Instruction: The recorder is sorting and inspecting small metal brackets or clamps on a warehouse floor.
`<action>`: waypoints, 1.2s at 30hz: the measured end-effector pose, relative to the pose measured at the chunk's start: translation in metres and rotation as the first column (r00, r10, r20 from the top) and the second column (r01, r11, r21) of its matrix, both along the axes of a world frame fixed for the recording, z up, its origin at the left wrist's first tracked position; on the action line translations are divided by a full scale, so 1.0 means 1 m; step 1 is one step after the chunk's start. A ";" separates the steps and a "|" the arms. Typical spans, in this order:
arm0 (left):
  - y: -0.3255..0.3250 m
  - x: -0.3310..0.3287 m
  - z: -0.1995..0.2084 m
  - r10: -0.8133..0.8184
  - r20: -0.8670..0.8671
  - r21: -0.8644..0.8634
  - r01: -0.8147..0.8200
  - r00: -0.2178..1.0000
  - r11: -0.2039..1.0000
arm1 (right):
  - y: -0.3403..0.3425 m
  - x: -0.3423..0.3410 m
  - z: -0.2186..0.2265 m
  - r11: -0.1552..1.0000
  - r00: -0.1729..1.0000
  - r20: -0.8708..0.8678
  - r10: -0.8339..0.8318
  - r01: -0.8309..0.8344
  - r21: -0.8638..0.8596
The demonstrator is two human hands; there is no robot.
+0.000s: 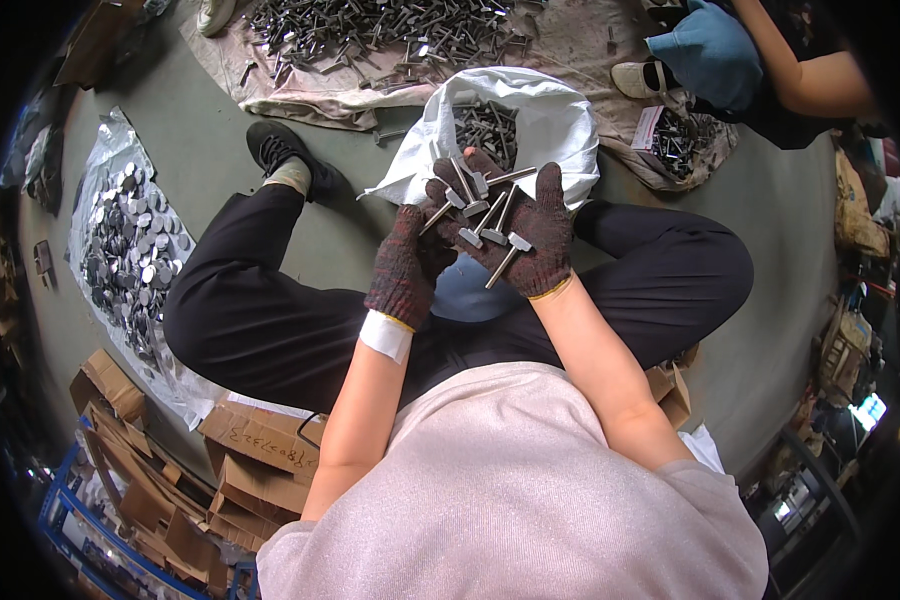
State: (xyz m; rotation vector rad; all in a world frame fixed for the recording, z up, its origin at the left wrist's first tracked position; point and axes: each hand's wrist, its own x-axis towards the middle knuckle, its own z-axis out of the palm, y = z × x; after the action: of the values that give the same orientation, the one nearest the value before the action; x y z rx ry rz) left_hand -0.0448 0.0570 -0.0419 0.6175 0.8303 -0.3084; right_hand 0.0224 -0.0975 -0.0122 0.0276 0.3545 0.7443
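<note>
Clock centred on the view, 12 at the top edge. Both hands wear dark knitted gloves and meet just above centre. Right hand (544, 240), near 1 o'clock: palm up, fingers spread and thumb standing apart, so the grip is well open. Several T-shaped metal bolts (494, 237) lie loose across its palm and fingers, shanks pointing various ways. Left hand (402, 262), near 11: just beside the right, fingers partly hidden; cannot tell how far closed it is, or whether it has hold of a bolt. White band (385, 336) around the left wrist.

Directly beyond the hands, at 12 to 1, a white sack (560, 108) stands mouth open, metal parts (485, 130) inside. Larger bolt heap (370, 40) at 11 to 12, spread on a stained cloth (315, 110). At 9 to 10, round metal discs (135, 235) lie on clear plastic sheeting (105, 150). Cardboard (270, 440) at 8. Another person (820, 85) sits at 2.
</note>
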 end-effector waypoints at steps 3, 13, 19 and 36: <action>-0.001 -0.001 -0.003 -0.004 0.021 -0.029 0.005 1.000 1.000 | -0.002 0.001 -0.002 1.000 1.000 -0.007 0.013 -0.013 0.007; -0.006 -0.001 -0.002 -0.019 -0.020 -0.002 0.019 1.000 1.000 | -0.002 0.000 0.001 1.000 0.996 -0.083 -0.014 0.012 -0.028; -0.012 0.003 0.012 -0.027 -0.044 0.014 0.028 0.999 1.000 | -0.005 -0.001 -0.007 0.998 1.000 0.004 -0.027 0.027 0.062; -0.011 0.001 0.004 -0.086 0.046 -0.024 0.087 0.995 0.996 | -0.013 -0.001 -0.012 0.999 0.997 -0.070 -0.033 0.035 0.019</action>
State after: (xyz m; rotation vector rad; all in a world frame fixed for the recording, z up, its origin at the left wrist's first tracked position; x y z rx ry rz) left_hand -0.0436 0.0455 -0.0378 0.6348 0.7568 -0.3827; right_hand 0.0211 -0.1108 -0.0246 0.0788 0.4118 0.7144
